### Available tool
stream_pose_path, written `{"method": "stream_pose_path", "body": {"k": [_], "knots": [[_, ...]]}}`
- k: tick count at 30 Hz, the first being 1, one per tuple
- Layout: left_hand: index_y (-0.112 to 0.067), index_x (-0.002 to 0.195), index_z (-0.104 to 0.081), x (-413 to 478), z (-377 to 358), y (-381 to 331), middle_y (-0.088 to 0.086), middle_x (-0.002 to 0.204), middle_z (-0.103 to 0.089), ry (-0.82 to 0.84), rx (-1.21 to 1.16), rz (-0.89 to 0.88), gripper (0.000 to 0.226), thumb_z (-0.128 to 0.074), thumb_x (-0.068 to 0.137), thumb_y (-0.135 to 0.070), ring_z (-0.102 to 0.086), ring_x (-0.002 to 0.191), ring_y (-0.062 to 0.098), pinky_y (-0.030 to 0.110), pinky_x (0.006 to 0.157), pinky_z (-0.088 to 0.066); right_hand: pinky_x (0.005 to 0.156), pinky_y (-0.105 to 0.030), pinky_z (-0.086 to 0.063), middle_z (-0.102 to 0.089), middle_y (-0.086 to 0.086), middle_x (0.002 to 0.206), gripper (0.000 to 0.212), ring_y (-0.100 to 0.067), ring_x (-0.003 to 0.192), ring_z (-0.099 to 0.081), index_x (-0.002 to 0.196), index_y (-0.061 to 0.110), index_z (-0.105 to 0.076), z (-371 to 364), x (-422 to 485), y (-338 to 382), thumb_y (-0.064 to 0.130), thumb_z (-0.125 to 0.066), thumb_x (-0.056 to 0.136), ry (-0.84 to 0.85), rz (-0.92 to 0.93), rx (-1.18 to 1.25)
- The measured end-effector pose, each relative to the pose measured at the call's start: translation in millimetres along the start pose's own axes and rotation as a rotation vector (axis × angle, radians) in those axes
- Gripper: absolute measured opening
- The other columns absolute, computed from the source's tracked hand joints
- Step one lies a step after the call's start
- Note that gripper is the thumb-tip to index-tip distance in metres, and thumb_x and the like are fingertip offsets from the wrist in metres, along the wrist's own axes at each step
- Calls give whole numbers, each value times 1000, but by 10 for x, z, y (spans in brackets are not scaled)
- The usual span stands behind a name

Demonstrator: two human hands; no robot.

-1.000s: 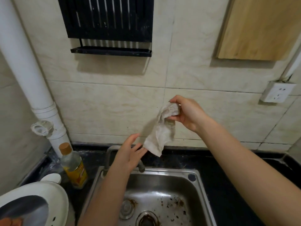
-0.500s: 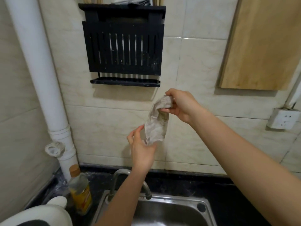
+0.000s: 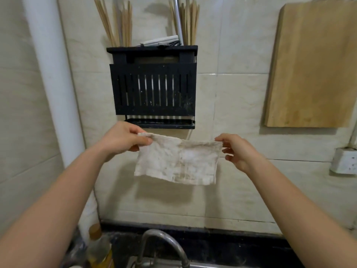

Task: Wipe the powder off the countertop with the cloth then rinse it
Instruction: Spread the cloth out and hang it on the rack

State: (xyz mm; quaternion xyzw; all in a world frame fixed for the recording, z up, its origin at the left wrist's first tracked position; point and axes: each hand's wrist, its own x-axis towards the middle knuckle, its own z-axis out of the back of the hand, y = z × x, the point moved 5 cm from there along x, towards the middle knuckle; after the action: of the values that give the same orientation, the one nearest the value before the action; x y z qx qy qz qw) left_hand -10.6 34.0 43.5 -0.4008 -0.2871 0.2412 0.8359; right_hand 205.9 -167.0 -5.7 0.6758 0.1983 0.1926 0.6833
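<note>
Tiled wall [image 3: 241, 97] — left hand [image 3: 123, 141], right hand [image 3: 239, 151] pinch cloth [image 3: 177, 161]; faucet [image 3: 164, 239] cut off.

Rough stained cloth [image 3: 176, 161] (matt); glossy tiles [image 3: 239, 97]; wooden board [image 3: 313, 64].

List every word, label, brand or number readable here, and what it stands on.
No text can be read.
Yellow label on the clear plastic bottle: too blurred to read.
The stained white cloth, black slatted wall rack, wooden cutting board, white wall socket: no lettering visible.
</note>
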Motion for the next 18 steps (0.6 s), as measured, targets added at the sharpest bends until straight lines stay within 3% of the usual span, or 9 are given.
{"method": "stream_pose_path", "body": {"k": [3,6,9,12,14,16,18], "knots": [[-9,79,-74,48,176,-23,3,70,-65,-27,100,7,12,-79,74,-18,-57,66,12,22,58,-46,51,-25,-28,-52,3,68,6,-13,58,-38,79,13,-68,-51,3,65,19,-67,80,57,74,-56],[-10,68,-70,78,311,30,0,56,-55,-105,171,27,19,-81,73,-25,-47,54,13,23,48,-40,43,-22,-27,-44,1,61,14,-11,48,-33,85,11,-65,-131,0,157,25,-67,85,127,82,-154],[-6,75,-66,140,375,144,1,51,-53,-166,-60,114,17,-78,76,-19,-43,38,11,20,38,-41,36,-19,-35,-54,-2,56,14,-10,39,-44,85,12,-55,-309,-7,311,23,-57,93,186,88,32],[-6,87,-65,224,362,157,9,67,-64,-237,-323,113,13,-72,82,-14,-54,38,9,17,41,-48,59,-24,-57,-70,-12,77,13,-18,63,-70,90,7,-55,-494,11,505,18,-53,96,177,172,254],[-7,85,-62,296,353,161,11,72,-67,-334,-421,80,10,-69,84,-13,-60,43,10,18,44,-50,79,-32,-57,-72,-14,89,11,-24,84,-71,93,6,-57,-598,48,587,17,-55,94,156,257,272],[-7,83,-60,385,340,210,11,73,-68,-449,-482,55,9,-68,84,-11,-63,51,16,25,51,-51,85,-33,-53,-71,-11,98,10,-22,94,-68,95,10,-56,-697,83,606,19,-59,91,113,367,150],[-10,84,-62,488,324,271,8,72,-70,-553,-433,27,7,-67,81,-14,-65,64,23,32,64,-51,83,-29,-47,-69,-6,104,19,-16,98,-63,99,14,-48,-801,65,597,21,-62,88,83,551,-122]]}}
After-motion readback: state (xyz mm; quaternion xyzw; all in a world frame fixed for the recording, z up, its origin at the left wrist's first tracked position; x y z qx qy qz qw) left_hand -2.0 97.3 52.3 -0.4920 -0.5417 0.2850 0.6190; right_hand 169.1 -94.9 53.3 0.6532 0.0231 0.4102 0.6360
